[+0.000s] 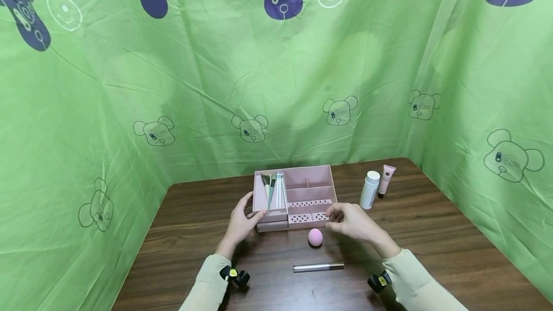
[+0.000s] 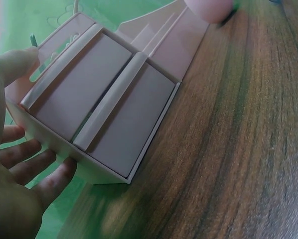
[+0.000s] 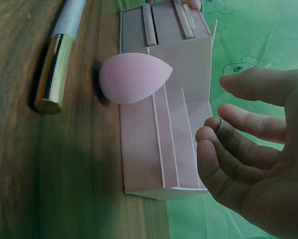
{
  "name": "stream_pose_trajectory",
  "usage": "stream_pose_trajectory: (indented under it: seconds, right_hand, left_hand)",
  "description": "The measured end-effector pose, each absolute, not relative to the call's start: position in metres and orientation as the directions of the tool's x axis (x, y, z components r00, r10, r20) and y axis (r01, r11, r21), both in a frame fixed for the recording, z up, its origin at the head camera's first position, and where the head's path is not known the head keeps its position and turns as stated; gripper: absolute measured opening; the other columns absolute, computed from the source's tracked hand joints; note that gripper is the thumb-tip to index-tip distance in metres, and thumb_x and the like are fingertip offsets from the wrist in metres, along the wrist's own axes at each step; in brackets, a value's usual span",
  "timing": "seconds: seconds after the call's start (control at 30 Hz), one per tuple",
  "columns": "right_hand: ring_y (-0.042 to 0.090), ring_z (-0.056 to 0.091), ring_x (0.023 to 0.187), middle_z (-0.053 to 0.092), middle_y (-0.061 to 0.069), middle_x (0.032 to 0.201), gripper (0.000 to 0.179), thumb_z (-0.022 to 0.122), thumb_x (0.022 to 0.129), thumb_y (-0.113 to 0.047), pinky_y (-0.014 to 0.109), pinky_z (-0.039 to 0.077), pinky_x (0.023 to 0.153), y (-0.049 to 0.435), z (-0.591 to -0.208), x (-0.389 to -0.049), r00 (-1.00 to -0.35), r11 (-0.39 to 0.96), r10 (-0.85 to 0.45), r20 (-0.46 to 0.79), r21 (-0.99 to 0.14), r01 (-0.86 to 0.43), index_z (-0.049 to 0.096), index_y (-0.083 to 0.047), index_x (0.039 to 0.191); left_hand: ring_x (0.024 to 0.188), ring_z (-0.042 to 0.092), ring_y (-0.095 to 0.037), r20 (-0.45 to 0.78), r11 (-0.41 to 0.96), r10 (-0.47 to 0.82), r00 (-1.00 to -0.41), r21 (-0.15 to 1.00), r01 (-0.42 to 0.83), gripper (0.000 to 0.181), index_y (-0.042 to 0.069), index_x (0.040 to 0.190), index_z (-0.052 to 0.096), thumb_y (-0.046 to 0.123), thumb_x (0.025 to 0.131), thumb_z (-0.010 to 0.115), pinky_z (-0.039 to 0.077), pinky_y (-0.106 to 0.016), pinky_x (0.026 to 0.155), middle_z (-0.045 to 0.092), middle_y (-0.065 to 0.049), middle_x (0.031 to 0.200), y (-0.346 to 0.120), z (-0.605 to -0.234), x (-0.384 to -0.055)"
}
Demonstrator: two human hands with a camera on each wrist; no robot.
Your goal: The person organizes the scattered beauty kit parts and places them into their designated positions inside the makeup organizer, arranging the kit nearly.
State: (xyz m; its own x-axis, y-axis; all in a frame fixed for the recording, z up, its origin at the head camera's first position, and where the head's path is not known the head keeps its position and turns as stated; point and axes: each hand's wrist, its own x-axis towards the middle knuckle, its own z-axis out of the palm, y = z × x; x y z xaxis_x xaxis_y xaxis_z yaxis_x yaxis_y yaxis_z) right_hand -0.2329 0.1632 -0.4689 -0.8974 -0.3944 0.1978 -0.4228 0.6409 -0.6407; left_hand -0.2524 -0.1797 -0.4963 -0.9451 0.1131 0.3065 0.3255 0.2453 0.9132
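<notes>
Gripping the pink organizer [image 1: 307, 195] at left with my left hand [image 1: 241, 219], I curl my right hand [image 1: 353, 221] loosely by its front-right corner.

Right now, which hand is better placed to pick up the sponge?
Probably the right hand: it is empty, with its fingers near the sponge. The left hand is farther off and holds the left side of the box.

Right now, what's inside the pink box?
Brushes and white sticks lie in its left tray. Below, two drawers are closed, so whatever they hold is hidden.
</notes>
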Motion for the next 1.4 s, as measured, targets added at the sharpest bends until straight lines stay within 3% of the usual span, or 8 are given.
stream_pose_trajectory:
  seconds: [0.23, 0.43, 0.63, 0.83, 1.07, 1.4]
  right_hand:
    - [0.003, 0.06, 0.069, 0.065, -0.009, 0.077, 0.017, 0.078, 0.079, -0.016, 0.019, 0.054, 0.06, 0.166, -0.474, -0.23, -0.872, 0.62, -0.45, 0.191, -0.636, -0.46, 0.066, -0.019, 0.091]
    - [0.004, 0.06, 0.071, 0.064, -0.007, 0.078, 0.018, 0.079, 0.078, -0.015, 0.019, 0.055, 0.063, 0.165, -0.482, -0.225, -0.84, 0.599, -0.52, 0.156, -0.634, -0.489, 0.068, -0.011, 0.092]
    - [0.004, 0.06, 0.07, 0.066, -0.003, 0.078, 0.02, 0.08, 0.076, -0.016, 0.018, 0.055, 0.062, 0.163, -0.493, -0.218, -0.817, 0.581, -0.565, 0.117, -0.646, -0.495, 0.069, -0.01, 0.091]
    - [0.002, 0.059, 0.069, 0.067, 0.0, 0.079, 0.021, 0.081, 0.076, -0.017, 0.017, 0.054, 0.061, 0.163, -0.496, -0.215, -0.803, 0.563, -0.585, 0.112, -0.658, -0.501, 0.069, -0.01, 0.091]
    - [0.002, 0.059, 0.068, 0.067, -0.005, 0.076, 0.02, 0.081, 0.075, -0.017, 0.016, 0.053, 0.059, 0.165, -0.499, -0.21, -0.768, 0.537, -0.631, 0.108, -0.653, -0.534, 0.069, -0.01, 0.09]
    - [0.01, 0.063, 0.071, 0.068, 0.0, 0.079, 0.024, 0.081, 0.073, -0.013, 0.018, 0.055, 0.061, 0.166, -0.51, -0.202, -0.729, 0.507, -0.68, 0.081, -0.665, -0.548, 0.069, -0.01, 0.094]
  left_hand:
    - [0.127, 0.048, -0.042, 0.309, 0.243, 0.112, -0.944, 0.913, 0.328, 0.072, -0.007, 0.144, 0.038, 0.012, 0.085, 0.076, 0.054, -0.041, 0.098, 0.046, -0.031, 0.138, -0.18, -0.496, -0.254]
    - [0.127, 0.049, -0.04, 0.298, 0.254, 0.114, -0.948, 0.913, 0.318, 0.074, -0.005, 0.145, 0.038, 0.014, 0.085, 0.076, 0.055, -0.036, 0.098, 0.046, -0.028, 0.14, -0.181, -0.494, -0.255]
    - [0.128, 0.047, -0.042, 0.304, 0.246, 0.113, -0.946, 0.914, 0.323, 0.073, -0.007, 0.144, 0.037, 0.013, 0.085, 0.076, 0.054, -0.042, 0.099, 0.044, -0.03, 0.14, -0.181, -0.496, -0.254]
    - [0.127, 0.049, -0.041, 0.307, 0.243, 0.113, -0.945, 0.914, 0.326, 0.072, -0.006, 0.144, 0.038, 0.012, 0.085, 0.076, 0.055, -0.038, 0.097, 0.046, -0.03, 0.139, -0.18, -0.497, -0.254]
    - [0.128, 0.048, -0.043, 0.301, 0.244, 0.119, -0.946, 0.915, 0.321, 0.074, -0.007, 0.144, 0.037, 0.015, 0.085, 0.077, 0.055, -0.03, 0.095, 0.044, -0.029, 0.141, -0.18, -0.498, -0.253]
    - [0.13, 0.047, -0.04, 0.304, 0.264, 0.112, -0.946, 0.909, 0.323, 0.072, -0.006, 0.143, 0.039, 0.012, 0.085, 0.076, 0.056, -0.03, 0.095, 0.045, -0.029, 0.14, -0.18, -0.496, -0.253]
